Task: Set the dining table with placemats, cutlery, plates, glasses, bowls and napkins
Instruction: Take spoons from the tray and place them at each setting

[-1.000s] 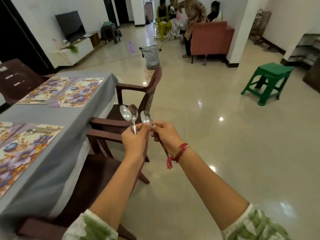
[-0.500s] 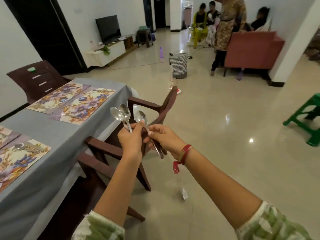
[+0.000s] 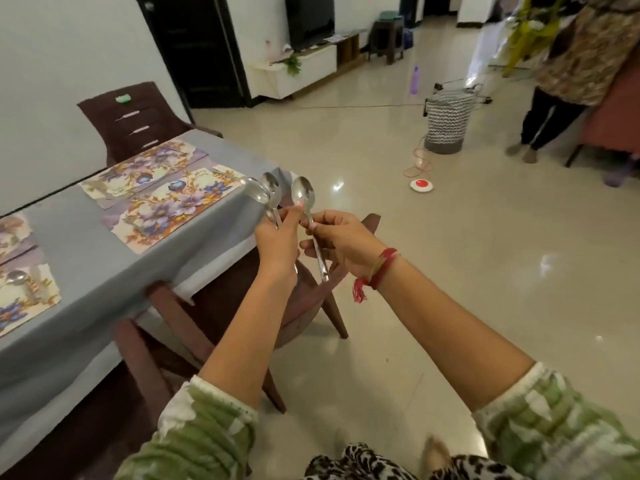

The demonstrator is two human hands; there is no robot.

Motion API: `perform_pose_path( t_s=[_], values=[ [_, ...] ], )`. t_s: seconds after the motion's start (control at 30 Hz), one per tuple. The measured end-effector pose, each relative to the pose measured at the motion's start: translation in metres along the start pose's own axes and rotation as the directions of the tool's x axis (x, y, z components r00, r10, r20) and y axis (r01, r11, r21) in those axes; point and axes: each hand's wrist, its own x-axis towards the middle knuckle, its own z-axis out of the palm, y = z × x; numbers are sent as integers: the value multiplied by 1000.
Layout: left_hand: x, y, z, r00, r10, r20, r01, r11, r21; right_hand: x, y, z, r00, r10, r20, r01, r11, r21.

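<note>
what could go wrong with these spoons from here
The left hand grips two spoons by the handles alone, beside the single spoon pinched in the right hand; one might slip to the floor. The chair stands between the person and the table, so reaching the placemat risks a bump.

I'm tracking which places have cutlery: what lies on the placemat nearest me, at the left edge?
A spoon lies on that placemat, with what looks like a fork beside it. The mat's left part is cut off by the frame, so unseen.
</note>
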Motion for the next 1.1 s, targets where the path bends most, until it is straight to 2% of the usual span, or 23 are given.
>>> perform_pose_path(
  t_s=[0.07, 0.27, 0.4, 0.57, 0.7, 0.8, 0.9, 1.1],
  values=[
    [20, -6, 44, 996, -54, -67, 56, 998, 29, 33, -17, -46, 999, 29, -18, -30, 999, -20],
    [84, -14, 124, 956, -205, -207, 198, 979, -56, 134, -60, -132, 997, 80, 18, -76, 983, -165],
    [133, -14, 151, 936, -186, -299, 166, 982, -89, 207, -70, -159, 982, 124, 142, -102, 984, -149],
    [219, -19, 167, 883, -189, -430, 144, 980, -136, 306, -75, -172, 949, 202, 243, -151, 965, -212],
    [297, -20, 161, 809, -216, -547, 166, 976, -139, 396, -91, -161, 936, 203, 287, -115, 949, -295],
    [337, -19, 157, 735, -274, -620, 204, 962, -183, 453, -100, -142, 900, 236, 368, -104, 933, -344],
    [369, -19, 147, 660, -307, -686, 233, 951, -202, 506, -96, -116, 835, 323, 446, -171, 922, -348],
    [418, -29, 121, 506, -330, -797, 208, 943, -259, 601, -68, -74, 721, 491, 490, -299, 857, -419]
  ],
)
